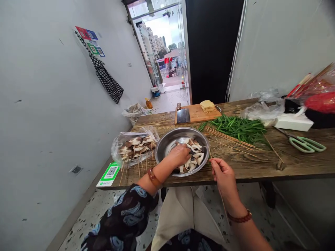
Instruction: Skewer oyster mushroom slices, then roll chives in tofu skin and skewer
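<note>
My left hand point(180, 154) reaches into a round steel bowl point(170, 134) of sliced mushrooms point(196, 157). Its fingers are curled down among the slices, and their tips are hidden, so what they pinch does not show. Just outside the bowl's right rim, my right hand point(222, 170) is closed on a thin wooden skewer point(223, 201). The skewer's tip points up past the fingers, with no mushroom visible on it. Left of the bowl, skewered mushrooms point(136, 148) lie on a clear plastic bag point(115, 148), their sticks pointing towards me.
Loose skewers point(230, 138) and green leafy stalks point(238, 127) lie right of the bowl. Behind are a cutting board point(195, 113), a cleaver point(183, 115) and stacked yellowish sheets point(208, 105). Green-handled scissors point(306, 144) lie far right. A QR-code card point(108, 175) sits at the front left corner.
</note>
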The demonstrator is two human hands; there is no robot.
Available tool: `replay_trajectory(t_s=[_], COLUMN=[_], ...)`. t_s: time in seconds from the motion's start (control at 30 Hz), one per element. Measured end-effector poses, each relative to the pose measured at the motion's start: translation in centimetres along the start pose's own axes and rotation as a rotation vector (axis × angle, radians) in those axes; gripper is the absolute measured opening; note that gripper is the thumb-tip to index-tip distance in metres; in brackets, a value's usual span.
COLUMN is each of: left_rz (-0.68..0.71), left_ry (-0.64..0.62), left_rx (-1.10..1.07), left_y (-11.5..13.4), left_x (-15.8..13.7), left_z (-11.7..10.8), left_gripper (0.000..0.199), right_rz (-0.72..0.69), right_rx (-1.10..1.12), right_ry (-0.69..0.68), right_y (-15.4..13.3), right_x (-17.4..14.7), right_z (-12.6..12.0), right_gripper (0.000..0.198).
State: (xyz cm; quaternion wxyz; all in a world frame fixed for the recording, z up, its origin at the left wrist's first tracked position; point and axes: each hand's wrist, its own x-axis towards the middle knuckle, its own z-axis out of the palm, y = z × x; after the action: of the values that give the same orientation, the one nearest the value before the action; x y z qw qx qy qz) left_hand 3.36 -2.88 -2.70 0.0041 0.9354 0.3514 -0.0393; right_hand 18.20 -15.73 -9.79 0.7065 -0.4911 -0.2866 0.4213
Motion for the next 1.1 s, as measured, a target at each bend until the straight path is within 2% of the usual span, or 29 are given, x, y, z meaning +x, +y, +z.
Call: replay_trajectory(t_s=[0.37,0.53,0.7,0.87,1.03,1.1], left_rz=[-0.065,-0.150,-0.196,-0.200,-0.192,-0.186], left_ry=[-0.040,-0.034,-0.011,0.085,0.256,0.316], left_rx=[-0.391,-0.620,-0.859,-1.048,-1.428,-1.509], left_y=[-0.4,-1.2,-2.0,-2.1,-1.2,-0.5], left_x=[0.9,1.3,1.1,0.1,-2.0,-3.0], left_z=[0.4,0.9,0.2,-1.9,-3.3,-3.4], left_gripper=[0.013,0.023,0.007,0.011,0.018,0.020], right_rz=[-0.014,-0.025,-0.037,-0.038,-0.038,-0.039], right_rx=[-0.016,-0.028,-0.029,-0.028,-0.015,-0.005], right_ry=[-0.012,-0.001,0.007,0.007,0.005,0.007], right_y=[-0.4,-0.4,-0.4,-0.1,0.1,-0.2], right_x=[-0.1,-0.2,-0.1,0.0,0.1,-0.2], right_z=[-0.1,-0.2,-0.1,-0.2,-0.1,-0.1], right_gripper=[0.029,0.028,0.028,0.030,0.033,0.034])
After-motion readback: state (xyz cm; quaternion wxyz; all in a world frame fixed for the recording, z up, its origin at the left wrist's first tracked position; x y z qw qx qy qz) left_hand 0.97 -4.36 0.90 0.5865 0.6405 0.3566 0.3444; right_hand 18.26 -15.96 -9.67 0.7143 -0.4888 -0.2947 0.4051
